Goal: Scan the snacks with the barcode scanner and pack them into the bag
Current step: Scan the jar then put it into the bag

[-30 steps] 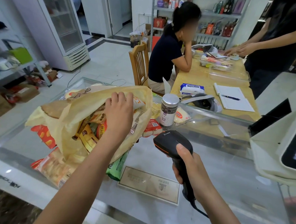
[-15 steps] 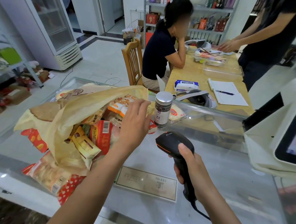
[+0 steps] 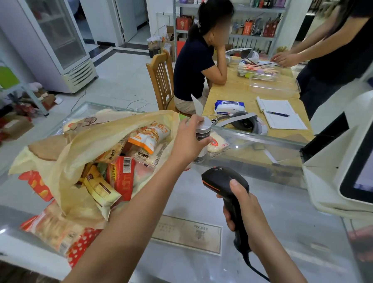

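Note:
A yellow plastic bag (image 3: 73, 148) lies open on the glass counter (image 3: 285, 222), stuffed with several snack packets, among them a red one (image 3: 121, 177) and an orange-and-white one (image 3: 151, 135). More packets lie under and beside the bag (image 3: 51, 225). My left hand (image 3: 190, 139) is wrapped around a small jar with a silver lid (image 3: 203, 131) standing just right of the bag. My right hand (image 3: 249, 211) grips the black barcode scanner (image 3: 222, 180), its head pointing toward the jar. A pale wrapped snack (image 3: 218, 144) lies behind the jar.
A white register screen (image 3: 362, 155) stands at the counter's right. Beyond the counter a wooden table (image 3: 237, 94) holds a notebook, wipes and clear boxes. A person sits there on a wooden chair (image 3: 160, 79); another stands at the right. A glass-door fridge (image 3: 55, 32) is at left.
My left hand left the bag's opening, moved right and closed around the jar. The scanner hand stayed nearly still.

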